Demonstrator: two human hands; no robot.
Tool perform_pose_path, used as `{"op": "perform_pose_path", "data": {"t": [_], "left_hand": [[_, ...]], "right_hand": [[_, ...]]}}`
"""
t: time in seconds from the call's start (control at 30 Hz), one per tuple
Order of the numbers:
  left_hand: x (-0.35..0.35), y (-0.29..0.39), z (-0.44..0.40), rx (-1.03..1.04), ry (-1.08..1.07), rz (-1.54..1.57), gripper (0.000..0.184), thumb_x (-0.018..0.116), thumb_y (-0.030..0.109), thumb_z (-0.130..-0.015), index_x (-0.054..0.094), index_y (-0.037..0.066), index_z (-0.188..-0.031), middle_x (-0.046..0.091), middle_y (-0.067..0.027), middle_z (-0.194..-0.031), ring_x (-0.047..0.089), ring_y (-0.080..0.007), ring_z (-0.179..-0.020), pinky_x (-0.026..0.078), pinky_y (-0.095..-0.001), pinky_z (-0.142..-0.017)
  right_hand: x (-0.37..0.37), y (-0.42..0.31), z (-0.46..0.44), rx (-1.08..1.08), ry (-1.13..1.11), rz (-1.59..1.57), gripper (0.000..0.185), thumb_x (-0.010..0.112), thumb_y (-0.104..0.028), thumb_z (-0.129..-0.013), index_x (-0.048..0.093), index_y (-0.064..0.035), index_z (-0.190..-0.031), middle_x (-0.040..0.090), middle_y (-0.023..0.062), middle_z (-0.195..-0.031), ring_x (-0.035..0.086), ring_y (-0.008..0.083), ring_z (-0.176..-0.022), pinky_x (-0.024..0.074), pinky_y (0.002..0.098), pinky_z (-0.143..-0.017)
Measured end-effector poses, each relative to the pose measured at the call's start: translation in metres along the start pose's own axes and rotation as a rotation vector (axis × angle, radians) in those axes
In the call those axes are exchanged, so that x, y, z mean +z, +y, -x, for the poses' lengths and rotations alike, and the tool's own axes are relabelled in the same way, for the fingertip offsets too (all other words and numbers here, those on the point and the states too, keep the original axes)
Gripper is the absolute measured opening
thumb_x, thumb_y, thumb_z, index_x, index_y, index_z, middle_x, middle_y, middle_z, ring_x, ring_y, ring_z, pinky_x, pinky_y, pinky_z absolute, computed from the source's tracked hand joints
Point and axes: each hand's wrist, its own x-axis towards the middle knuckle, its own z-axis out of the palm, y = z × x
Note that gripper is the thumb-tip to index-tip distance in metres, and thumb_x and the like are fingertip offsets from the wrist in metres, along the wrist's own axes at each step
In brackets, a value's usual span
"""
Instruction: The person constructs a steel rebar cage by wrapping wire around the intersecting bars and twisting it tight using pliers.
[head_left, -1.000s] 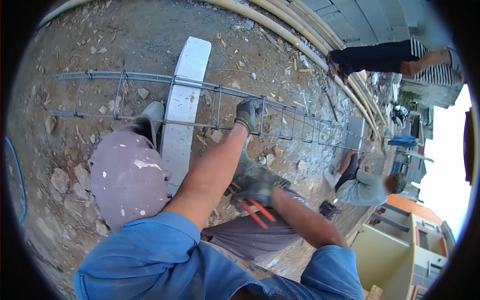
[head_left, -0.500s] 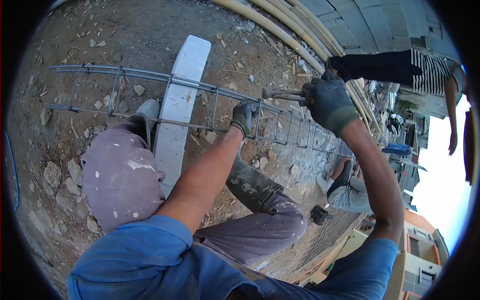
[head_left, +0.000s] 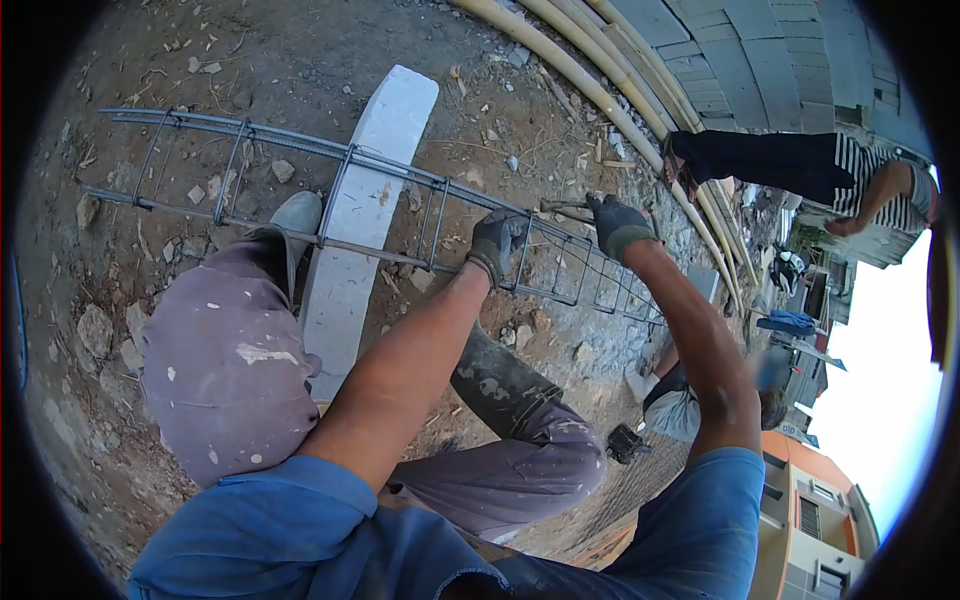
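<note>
A long rebar cage [head_left: 292, 137], thin bars tied with stirrups, stretches across the ground in front of me. My left hand [head_left: 497, 244], in a dark work glove, is closed around the cage near one of its stirrups. In my right hand [head_left: 622, 226], also gloved, I grip pincers [head_left: 566, 209] by the handles. Their head reaches the upper bar just right of my left hand; whether the jaws bite on wire is too small to tell. Under the cage lies a long white block [head_left: 362, 205].
My boots and knees straddle the cage. Bamboo poles [head_left: 590, 62] lie along the far side by stacked grey blocks [head_left: 755, 75]. A person in a striped top [head_left: 865, 185] stands at the right; another person [head_left: 678, 410] sits low beyond my right arm. Stones [head_left: 95, 333] litter the dirt.
My right hand has come down and leftward, bringing the pincers' head to the bar beside my left hand. My left hand keeps its grip. The standing person's arm has bent.
</note>
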Motion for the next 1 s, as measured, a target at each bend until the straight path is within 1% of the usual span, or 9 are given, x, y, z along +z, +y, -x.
{"op": "perform_pose_path", "data": {"t": [0.17, 0.37, 0.47, 0.67, 0.73, 0.77, 0.83, 0.93, 1.0], "left_hand": [[-0.001, -0.003, -0.002, 0.01, -0.016, 0.054, 0.008, 0.056, 0.006, -0.086, 0.063, 0.009, -0.086, 0.056, 0.0052, -0.07, 0.051, -0.0059, -0.063, 0.043, -0.0212, -0.058], [0.006, 0.0, 0.003, 0.005, 0.048, -0.033, 0.008, 0.057, 0.007, -0.086, 0.063, 0.011, -0.082, 0.053, 0.0058, -0.068, 0.048, -0.0058, -0.061, 0.043, -0.0209, -0.057], [0.0, -0.001, -0.001, 0.038, -0.053, -0.032, 0.008, 0.058, 0.008, -0.085, 0.062, 0.012, -0.08, 0.052, 0.006, -0.067, 0.048, -0.0058, -0.061, 0.041, -0.021, -0.056], [0.004, -0.001, 0.001, 0.057, 0.002, -0.096, 0.006, 0.06, 0.009, -0.084, 0.061, 0.012, -0.079, 0.055, 0.0048, -0.069, 0.049, -0.0061, -0.06, 0.039, -0.0216, -0.053], [0.002, -0.002, 0.0, 0.06, -0.024, -0.07, 0.004, 0.06, 0.009, -0.084, 0.062, 0.011, -0.081, 0.057, 0.004, -0.071, 0.051, -0.0067, -0.062, 0.041, -0.0214, -0.055], [0.0, -0.003, -0.001, 0.057, -0.056, -0.051, 0.003, 0.06, 0.009, -0.084, 0.062, 0.011, -0.084, 0.059, 0.0032, -0.073, 0.053, -0.0072, -0.063, 0.044, -0.0212, -0.057], [0.003, -0.004, 0.002, 0.034, -0.009, -0.023, 0.004, 0.059, 0.008, -0.084, 0.063, 0.011, -0.086, 0.06, 0.0021, -0.075, 0.055, -0.008, -0.065, 0.046, -0.0215, -0.059], [0.002, -0.005, -0.002, 0.013, 0.043, 0.036, 0.007, 0.058, 0.007, -0.085, 0.063, 0.009, -0.088, 0.063, 0.0002, -0.079, 0.059, -0.0092, -0.069, 0.048, -0.0225, -0.061], [-0.003, -0.013, -0.009, 0.027, 0.048, 0.036, 0.008, 0.057, 0.005, -0.085, 0.063, 0.006, -0.091, 0.064, -0.0008, -0.081, 0.061, -0.0108, -0.073, 0.051, -0.0248, -0.067]], "right_hand": [[0.01, -0.005, -0.007, -0.052, -0.059, 0.035, 0.052, 0.046, -0.002, -0.083, 0.041, -0.0057, -0.134, 0.052, 0.0277, -0.117, 0.06, 0.0409, -0.101, 0.0501, 0.0443, -0.082], [-0.014, -0.014, -0.008, -0.022, -0.003, 0.182, 0.033, 0.046, -0.012, -0.087, 0.053, -0.011, -0.119, 0.056, 0.0185, -0.114, 0.061, 0.0356, -0.099, 0.0454, 0.0568, -0.082], [-0.021, -0.012, -0.014, 0.016, 0.002, 0.205, 0.022, 0.045, -0.016, -0.088, 0.06, -0.013, -0.104, 0.061, 0.0134, -0.105, 0.06, 0.0339, -0.101, 0.0414, 0.0606, -0.085], [-0.044, -0.007, -0.022, -0.314, 0.282, 0.391, 0.017, 0.054, -0.02, -0.084, 0.067, -0.0109, -0.089, 0.066, 0.0109, -0.082, 0.062, 0.0338, -0.095, 0.0421, 0.0606, -0.086], [-0.056, -0.008, -0.024, -0.243, -0.288, 0.08, 0.019, 0.063, -0.022, -0.08, 0.067, -0.0053, -0.088, 0.066, 0.0119, -0.075, 0.066, 0.0313, -0.074, 0.0524, 0.0543, -0.069], [-0.061, -0.009, -0.023, -0.244, -0.288, 0.081, 0.019, 0.063, -0.022, -0.08, 0.067, -0.0053, -0.088, 0.066, 0.0119, -0.075, 0.066, 0.0313, -0.074, 0.0524, 0.0543, -0.069], [-0.065, -0.011, -0.01, 0.211, -0.843, -0.615, 0.024, 0.069, -0.023, -0.078, 0.066, -0.0009, -0.085, 0.063, 0.0123, -0.068, 0.063, 0.0273, -0.053, 0.0551, 0.0421, -0.048], [-0.057, -0.017, 0.006, 0.201, -0.788, -0.833, 0.024, 0.069, -0.023, -0.08, 0.064, -0.0001, -0.08, 0.061, 0.0088, -0.064, 0.06, 0.0174, -0.046, 0.0511, 0.0306, -0.039], [-0.045, -0.017, 0.011, 0.22, -0.783, -0.923, 0.024, 0.07, -0.024, -0.079, 0.064, -0.0006, -0.081, 0.061, 0.0089, -0.063, 0.061, 0.0195, -0.046, 0.0522, 0.0319, -0.041]]}}
